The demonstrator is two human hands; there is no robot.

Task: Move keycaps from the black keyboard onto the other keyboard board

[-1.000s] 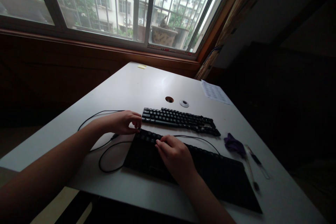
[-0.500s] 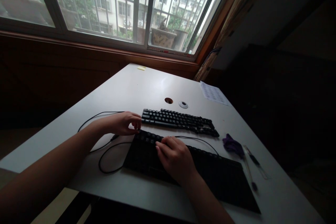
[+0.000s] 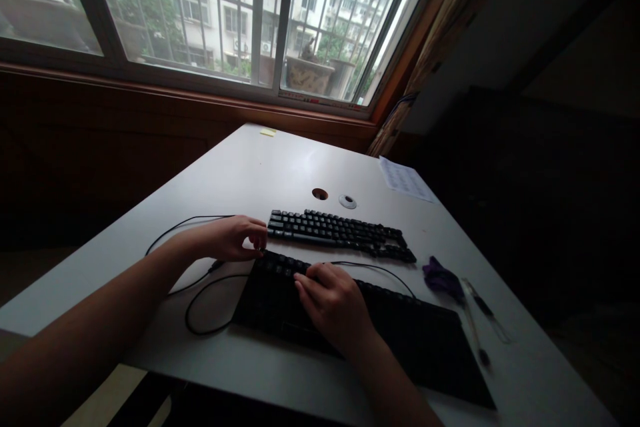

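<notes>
1. The keyboard (image 3: 435,353) lay aslant near the close edge of the white table (image 3: 240,173), with keys (image 3: 281,265) along its far side.
2. The left hand (image 3: 235,238) was at its far left corner, fingers bent, thumb and fingertips almost together; whether they pinched a key could not be made out.
3. The right hand (image 3: 335,300) rested over the keyboard, fingers together beside the keys; anything under them was hidden. This hand and its wrist blocked the view of the middle.
4. Just beyond, the keycaps (image 3: 340,230) stood in close rows, with a long bar on the near side and a ragged right end.
5. A thin black cable (image 3: 187,315) looped on the table left of the keyboard; the left forearm crossed in front of another stretch. More cord curved between the keyboard and the keycaps.
6. To the right lay a crumpled purple cloth (image 3: 443,278), then a slim brush (image 3: 474,327) with a dark tip and a tool (image 3: 484,307) with a dark handle and thin wire loop.
7. Farther back were a round hole (image 3: 320,194), a pale flat ring (image 3: 347,201) beside it, a printed paper (image 3: 406,180) and a small yellow note (image 3: 268,133).
8. Behind the table, a metal-framed window (image 3: 273,20) with bars outside stood above brown panelling (image 3: 110,133); a patterned curtain (image 3: 435,47) hung at its right.
</notes>
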